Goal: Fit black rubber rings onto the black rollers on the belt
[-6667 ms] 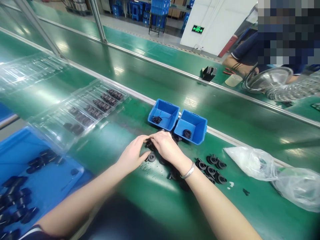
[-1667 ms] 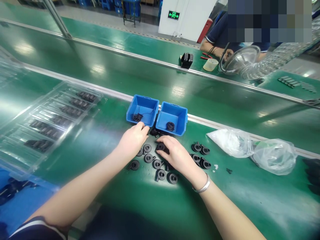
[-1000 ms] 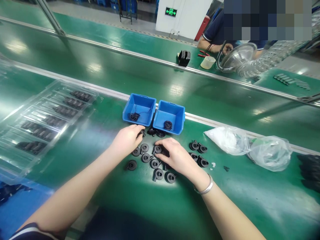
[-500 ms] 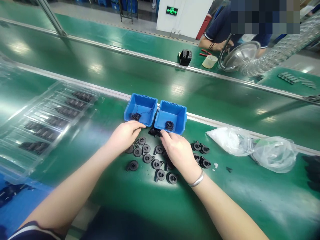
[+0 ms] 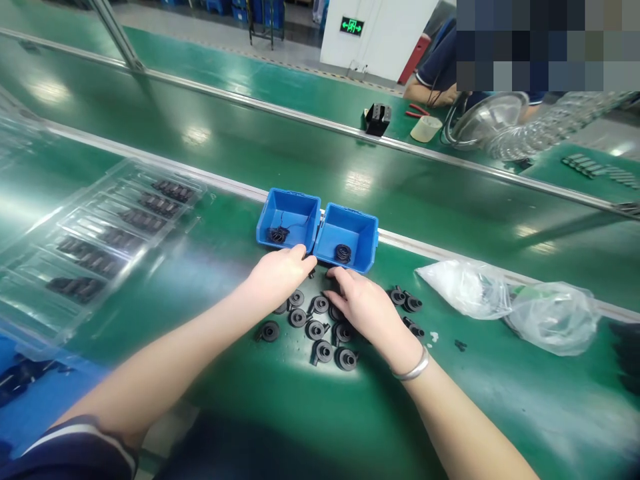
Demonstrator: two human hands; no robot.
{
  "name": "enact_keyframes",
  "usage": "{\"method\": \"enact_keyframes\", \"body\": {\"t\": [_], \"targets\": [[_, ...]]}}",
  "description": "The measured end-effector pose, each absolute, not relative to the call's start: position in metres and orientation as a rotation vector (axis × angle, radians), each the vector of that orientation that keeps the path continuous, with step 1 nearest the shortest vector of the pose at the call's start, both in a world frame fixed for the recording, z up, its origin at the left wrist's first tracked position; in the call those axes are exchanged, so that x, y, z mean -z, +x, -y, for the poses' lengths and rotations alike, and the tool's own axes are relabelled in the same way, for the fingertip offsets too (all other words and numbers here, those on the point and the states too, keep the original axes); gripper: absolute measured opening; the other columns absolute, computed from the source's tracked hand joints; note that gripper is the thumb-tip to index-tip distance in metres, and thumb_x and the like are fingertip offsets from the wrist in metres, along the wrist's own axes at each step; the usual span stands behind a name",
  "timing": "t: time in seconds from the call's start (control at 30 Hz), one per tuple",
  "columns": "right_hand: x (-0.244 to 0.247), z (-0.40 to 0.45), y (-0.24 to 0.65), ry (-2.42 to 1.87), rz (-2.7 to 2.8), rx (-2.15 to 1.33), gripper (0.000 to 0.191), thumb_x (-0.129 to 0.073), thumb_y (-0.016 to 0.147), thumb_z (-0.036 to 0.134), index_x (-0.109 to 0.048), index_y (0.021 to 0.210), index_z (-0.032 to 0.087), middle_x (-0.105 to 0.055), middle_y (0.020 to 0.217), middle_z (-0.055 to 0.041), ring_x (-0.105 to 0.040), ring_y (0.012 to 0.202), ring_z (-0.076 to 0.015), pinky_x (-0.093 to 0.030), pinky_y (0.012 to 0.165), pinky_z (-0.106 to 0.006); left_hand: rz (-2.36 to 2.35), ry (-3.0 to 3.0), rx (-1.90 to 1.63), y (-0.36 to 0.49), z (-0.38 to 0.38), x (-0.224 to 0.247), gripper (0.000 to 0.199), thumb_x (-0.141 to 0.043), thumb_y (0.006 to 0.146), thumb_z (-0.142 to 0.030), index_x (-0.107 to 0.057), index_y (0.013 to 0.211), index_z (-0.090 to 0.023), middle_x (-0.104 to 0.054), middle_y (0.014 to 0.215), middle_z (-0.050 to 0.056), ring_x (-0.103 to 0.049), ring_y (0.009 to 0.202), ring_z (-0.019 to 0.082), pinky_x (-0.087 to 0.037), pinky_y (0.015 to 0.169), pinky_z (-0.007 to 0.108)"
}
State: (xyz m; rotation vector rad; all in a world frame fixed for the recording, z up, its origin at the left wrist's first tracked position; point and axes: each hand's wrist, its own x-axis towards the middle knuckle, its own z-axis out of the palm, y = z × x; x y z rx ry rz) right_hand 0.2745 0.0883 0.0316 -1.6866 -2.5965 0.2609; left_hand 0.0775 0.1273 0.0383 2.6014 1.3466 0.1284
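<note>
My left hand (image 5: 283, 275) is just in front of the left blue bin (image 5: 295, 205), fingers pinched together on a small black part (image 5: 312, 273) that is mostly hidden. To its right, my right hand (image 5: 367, 303) hovers by the front of the right blue bin (image 5: 351, 222), thumb and forefinger apart. Thin black rings (image 5: 343, 253) lie in the right bin, and a tangle of thin black loops (image 5: 278, 234) in the left one. Round black plastic housings (image 5: 324, 351) with side spouts are spread on the green table below my hands; several are partly covered by them.
Clear trays (image 5: 125, 167) with rows of black parts lie on the left. Plastic bags (image 5: 463, 287) lie on the right, beside small white bits (image 5: 434, 337). A metal rail (image 5: 225, 95) crosses behind; beyond it a person's arm (image 5: 433, 95) is near a clear hose (image 5: 545, 130).
My left hand has moved right to the gap between the bins, onto the small black part. My right hand has drawn slightly back right and its fingers have spread. The view has shifted a little.
</note>
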Motion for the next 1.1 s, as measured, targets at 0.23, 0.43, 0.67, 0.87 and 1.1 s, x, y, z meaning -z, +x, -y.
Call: {"method": "enact_keyframes", "body": {"t": [0.23,0.43,0.67,0.87,1.1], "targets": [[-0.028,-0.093,0.274,-1.758,2.538,-0.285,0.013,-0.056,0.093,0.019,-0.06,0.105,0.015,-0.071,0.095,-0.0104,-0.068,0.084,-0.0231,-0.049,0.069,-0.031,-1.28,2.458,-0.214,0.085,-0.127,-0.028,0.006,-0.057,0.086,-0.01,-0.06,0.084,-0.015,-0.063,0.09,0.009,-0.066,0.086,0.026,-0.05,0.074,0.035],[-0.036,-0.094,0.278,-1.687,2.192,-0.772,0.009,-0.058,0.092,0.027,-0.062,0.088,0.02,-0.069,0.07,-0.0004,-0.065,0.064,-0.0162,-0.045,0.061,-0.025,-1.185,2.11,-0.474,0.074,-0.13,-0.032,0.013,-0.051,0.095,-0.032,-0.055,0.094,-0.019,-0.07,0.091,0.005,-0.07,0.085,0.02,-0.055,0.076,0.032],[-0.036,-0.104,0.286,-1.567,1.803,-1.451,0.03,-0.048,0.095,0.043,-0.053,0.077,0.019,-0.066,0.059,0.0017,-0.054,0.043,-0.0091,-0.04,0.049,-0.02,-0.932,1.002,-0.66,0.064,-0.133,-0.033,0.034,-0.057,0.092,-0.044,-0.057,0.114,-0.019,-0.073,0.093,0.009,-0.075,0.081,0.022,-0.059,0.074,0.034],[-0.031,-0.102,0.285,-1.789,2.106,-0.956,0.044,-0.037,0.1,0.034,-0.055,0.062,0.019,-0.062,0.05,0.0015,-0.058,0.049,-0.0121,-0.044,0.06,-0.022,-0.993,1.053,-0.67,0.066,-0.133,-0.028,0.036,-0.054,0.093,-0.048,-0.061,0.11,-0.017,-0.072,0.09,0.009,-0.075,0.074,0.021,-0.058,0.062,0.027],[-0.029,-0.09,0.289,-1.895,2.183,-0.626,0.023,-0.043,0.098,0.021,-0.065,0.093,0.017,-0.072,0.076,-0.0069,-0.068,0.072,-0.0206,-0.045,0.068,-0.028,-1.059,1.188,-0.665,0.073,-0.129,-0.029,0.042,-0.053,0.091,-0.054,-0.062,0.106,-0.016,-0.071,0.095,0.009,-0.076,0.075,0.022,-0.058,0.058,0.024]]}}
